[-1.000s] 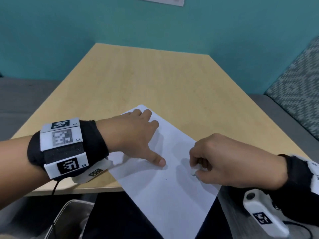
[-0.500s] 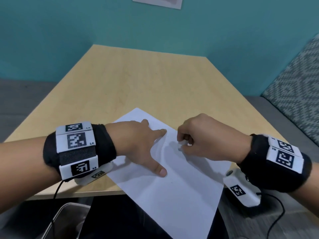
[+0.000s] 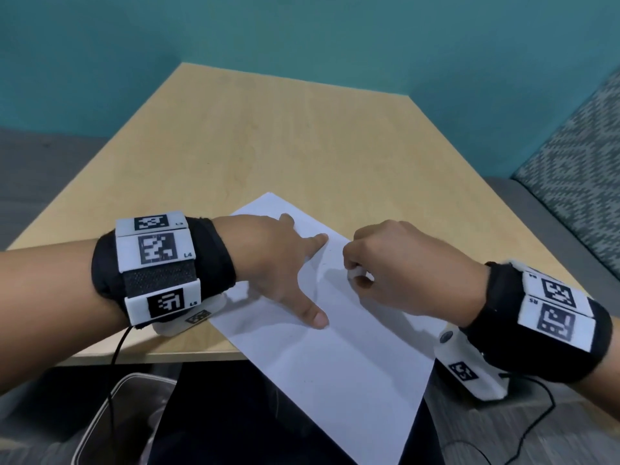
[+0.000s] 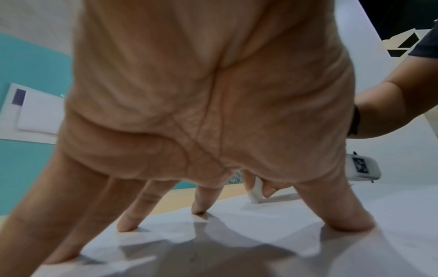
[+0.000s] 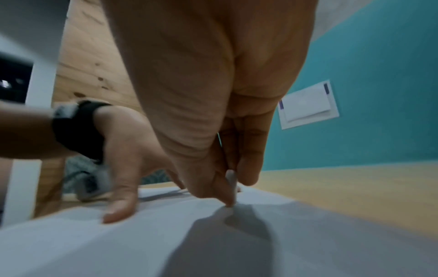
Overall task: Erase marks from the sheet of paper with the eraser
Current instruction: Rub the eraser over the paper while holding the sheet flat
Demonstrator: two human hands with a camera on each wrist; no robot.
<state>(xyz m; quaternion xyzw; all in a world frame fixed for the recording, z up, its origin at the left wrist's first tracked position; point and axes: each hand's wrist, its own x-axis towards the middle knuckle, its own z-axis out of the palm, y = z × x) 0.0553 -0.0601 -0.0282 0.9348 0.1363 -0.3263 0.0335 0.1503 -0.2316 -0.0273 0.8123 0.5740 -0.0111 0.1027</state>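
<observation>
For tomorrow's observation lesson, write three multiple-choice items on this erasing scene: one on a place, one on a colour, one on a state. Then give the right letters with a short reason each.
1. Where does part of the sheet of paper lie?
A. wholly on the table
B. past the near table edge
C. on the floor

2. What colour is the wall?
A. teal
B. red
C. yellow

3. What is the left hand doing?
A. gripping the eraser
B. hanging off the table
C. pressing the sheet with spread fingers

Answers:
1 B: in the head view its near corner juts beyond the table.
2 A: the wall behind the table is teal.
3 C: its fingertips rest flat on the sheet, while the right hand pinches the eraser.
</observation>
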